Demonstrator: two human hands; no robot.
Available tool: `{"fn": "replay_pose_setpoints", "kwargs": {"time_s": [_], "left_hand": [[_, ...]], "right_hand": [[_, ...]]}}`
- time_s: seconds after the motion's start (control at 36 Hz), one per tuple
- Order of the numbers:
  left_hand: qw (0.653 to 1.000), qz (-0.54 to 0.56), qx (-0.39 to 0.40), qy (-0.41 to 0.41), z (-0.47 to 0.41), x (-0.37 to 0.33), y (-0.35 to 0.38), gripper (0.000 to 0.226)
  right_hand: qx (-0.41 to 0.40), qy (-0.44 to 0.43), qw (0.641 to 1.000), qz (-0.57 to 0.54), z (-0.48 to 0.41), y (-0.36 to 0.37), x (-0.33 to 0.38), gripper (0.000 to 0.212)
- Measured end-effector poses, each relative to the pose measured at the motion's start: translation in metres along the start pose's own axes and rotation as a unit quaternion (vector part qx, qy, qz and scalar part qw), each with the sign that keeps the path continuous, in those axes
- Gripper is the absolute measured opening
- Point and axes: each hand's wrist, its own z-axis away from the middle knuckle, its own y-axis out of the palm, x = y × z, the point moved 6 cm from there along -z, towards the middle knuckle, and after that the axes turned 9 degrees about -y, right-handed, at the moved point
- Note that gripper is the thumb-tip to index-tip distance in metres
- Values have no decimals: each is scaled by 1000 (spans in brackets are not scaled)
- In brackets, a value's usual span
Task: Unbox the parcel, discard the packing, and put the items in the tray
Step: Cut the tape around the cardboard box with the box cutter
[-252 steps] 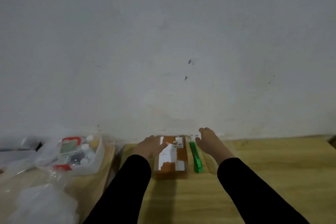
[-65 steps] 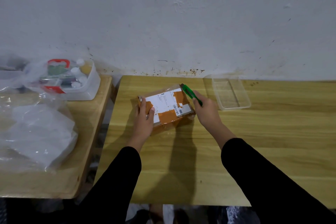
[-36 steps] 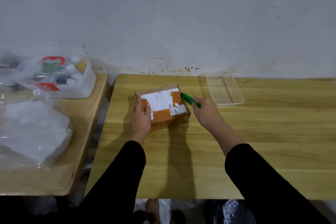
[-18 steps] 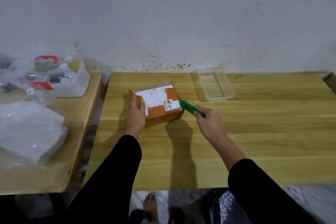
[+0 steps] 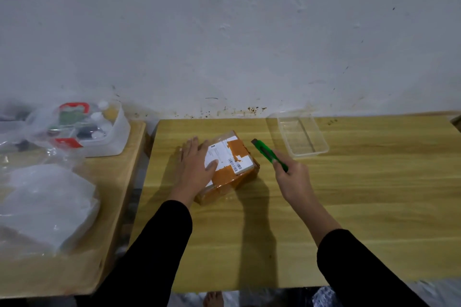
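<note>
Parcel [image 5: 228,166], taped brown box w/ white label, sits mid-left on the wooden table [image 5: 349,207], sealed as far as I can see. Left hand [image 5: 197,166] lies flat on its near-left top, fingers spread, not gripping, prob. to pin it for cutting. Right hand [image 5: 290,177] is clenched on a green box cutter [image 5: 269,154] held just right of the box, tip up & away; clear tray [image 5: 321,143] waits empty further right, near the wall.

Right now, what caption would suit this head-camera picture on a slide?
Left hand flat on a taped parcel, right hand holding a green box cutter beside it; clear tray waits empty.
</note>
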Motion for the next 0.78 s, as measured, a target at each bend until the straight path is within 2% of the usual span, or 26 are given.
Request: {"fn": "replay_pose_setpoints", "kwargs": {"time_s": [0.08,0.19,0.39,0.5,0.64,0.78], "left_hand": [[998,-51,34,14,-6,5,8,61],[994,-105,-16,23,-7,3,2,61],[990,-103,-6,-94,-6,-8,5,66],[989,-24,30,-144,15,-14,14,76],[981,136,30,-133,49,-16,31,75],[970,190,49,-143,47,-15,38,75]], "right_hand": [[9,-1,1000,0,-4,6,-4,35],[9,7,1000,-1,-9,9,-8,36],[-7,0,1000,18,-15,3,-11,36],[-7,3,1000,22,-13,0,-12,36],[0,3,999,34,-8,-4,-13,37],[13,2,1000,28,-1,-4,-11,37]]}}
